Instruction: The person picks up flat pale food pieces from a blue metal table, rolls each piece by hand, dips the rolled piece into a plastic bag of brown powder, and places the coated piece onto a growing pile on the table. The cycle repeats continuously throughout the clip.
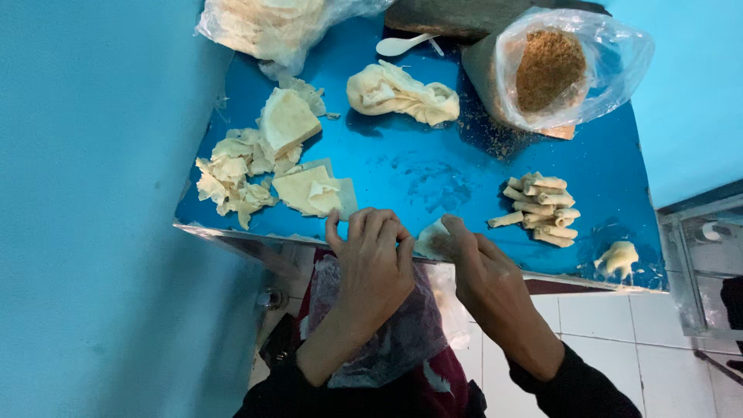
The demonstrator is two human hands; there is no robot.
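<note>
Clear plastic bag [611, 54], far beyond the right hand: thin, crinkled film, mouth open, holding a mound of brown crumbly filling [549, 68]; loose brown grains lie scattered on the bench just below it.

Second clear bag [267, 27], far beyond the left hand at the bench's top corner: holds a stack of pale, cream-coloured pastry sheets.

Bench [433, 170]: glossy blue top, smooth and reflective, with a metal front edge.

White plastic spoon [402, 45]: lying flat between the two bags.

Crumpled pastry bundle [402, 94]: soft, folded, cream-coloured, well beyond both hands, near the middle of the bench.

Torn sheet pieces [255, 166]: thin, flat, ragged-edged wedges and scraps, heaped beyond and to the left of the left hand.

Finished rolls [542, 210]: small, tight, pale cylinders piled together, beyond and to the right of the right hand.

Small dough lump [618, 258]: yellowish, further right at the bench edge.

Left hand [375, 259]: at the front edge, fingers curled inward; what they grip is hidden.

Right hand [480, 271]: just beside the left, fingertips pinching a pale pastry piece [432, 238] that rests on the front edge of the bench between the two hands.

Plastic film [387, 333]: cloudy, wrinkled, lying on the lap beneath the left forearm.
</note>
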